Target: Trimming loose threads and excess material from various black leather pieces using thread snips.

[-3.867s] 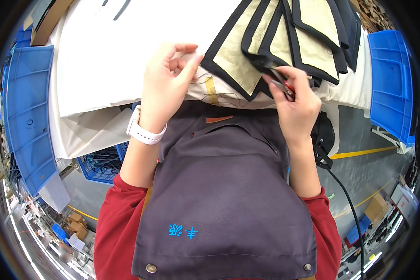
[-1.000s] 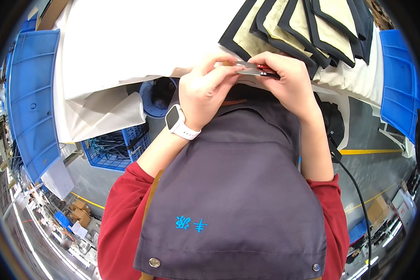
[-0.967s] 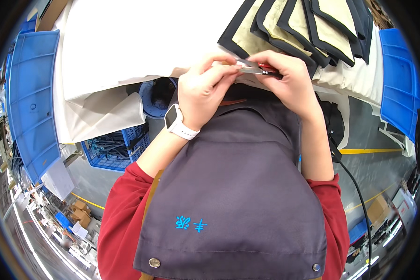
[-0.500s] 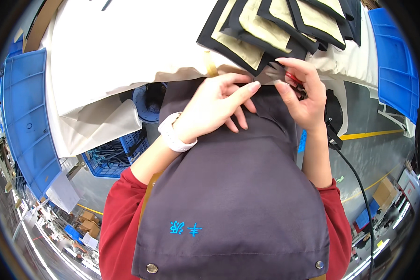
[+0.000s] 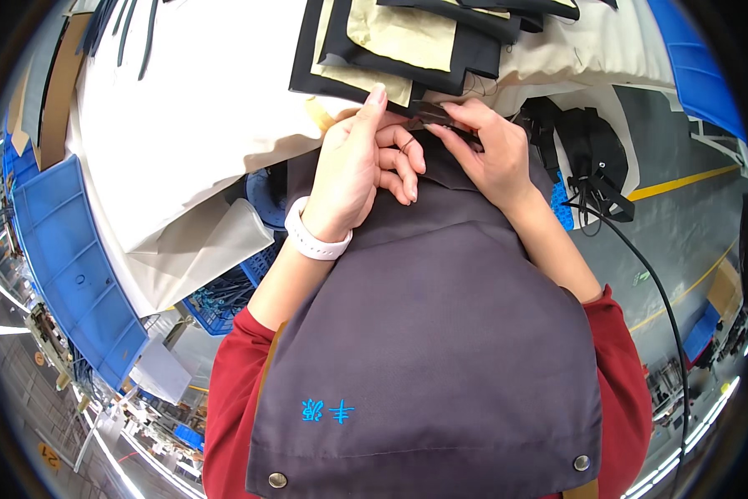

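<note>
The left hand (image 5: pixel 355 162) has come onto the front cloth piece (image 5: pixel 396 88)'s corner, so work there seems resumed.
Its thumb rests on the cloth, other fingers loosely curled; whether they pinch I cannot tell. The right hand (image 5: pixel 497 158) grips dark snips (image 5: pixel 434 114) beside the corner. The piece, black-bordered, pale yellow inside, lies under similar pieces (image 5: pixel 403 35) at the white surface (image 5: pixel 199 108)'s near edge.

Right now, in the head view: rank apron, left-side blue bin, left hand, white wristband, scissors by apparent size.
1. Apron
2. Left-side blue bin
3. Left hand
4. White wristband
Not ranked: Scissors, partly hidden by the right hand, so unsure against the wristband.
</note>
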`<state>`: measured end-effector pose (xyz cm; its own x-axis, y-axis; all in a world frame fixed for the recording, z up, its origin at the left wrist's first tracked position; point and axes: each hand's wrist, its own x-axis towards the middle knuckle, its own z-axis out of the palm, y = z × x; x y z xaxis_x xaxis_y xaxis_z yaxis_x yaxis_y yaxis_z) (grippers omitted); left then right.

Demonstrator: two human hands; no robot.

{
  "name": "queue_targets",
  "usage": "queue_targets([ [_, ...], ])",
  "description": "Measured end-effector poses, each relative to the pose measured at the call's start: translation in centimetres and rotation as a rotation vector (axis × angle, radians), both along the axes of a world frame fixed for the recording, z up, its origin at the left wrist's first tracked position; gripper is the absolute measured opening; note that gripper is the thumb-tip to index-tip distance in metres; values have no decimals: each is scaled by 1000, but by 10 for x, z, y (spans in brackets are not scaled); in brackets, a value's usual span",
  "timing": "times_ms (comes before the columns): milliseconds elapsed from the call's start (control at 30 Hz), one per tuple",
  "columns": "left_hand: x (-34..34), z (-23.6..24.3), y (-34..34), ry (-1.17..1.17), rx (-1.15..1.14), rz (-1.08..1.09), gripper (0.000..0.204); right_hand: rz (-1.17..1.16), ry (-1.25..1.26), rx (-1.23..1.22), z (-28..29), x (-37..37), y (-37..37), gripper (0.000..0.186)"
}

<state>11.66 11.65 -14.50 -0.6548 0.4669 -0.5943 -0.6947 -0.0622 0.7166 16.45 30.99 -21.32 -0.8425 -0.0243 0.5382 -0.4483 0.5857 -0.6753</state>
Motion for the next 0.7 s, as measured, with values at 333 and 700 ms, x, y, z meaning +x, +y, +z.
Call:
queue_targets([
  [333, -6, -3, 1, -160, 122, 73, 58, 51, 264, -92, -29, -21, -14, 45],
  [700, -8, -2, -7, -321, 407, 92, 60, 121, 288, -184, -18, -21, -8, 51],
])
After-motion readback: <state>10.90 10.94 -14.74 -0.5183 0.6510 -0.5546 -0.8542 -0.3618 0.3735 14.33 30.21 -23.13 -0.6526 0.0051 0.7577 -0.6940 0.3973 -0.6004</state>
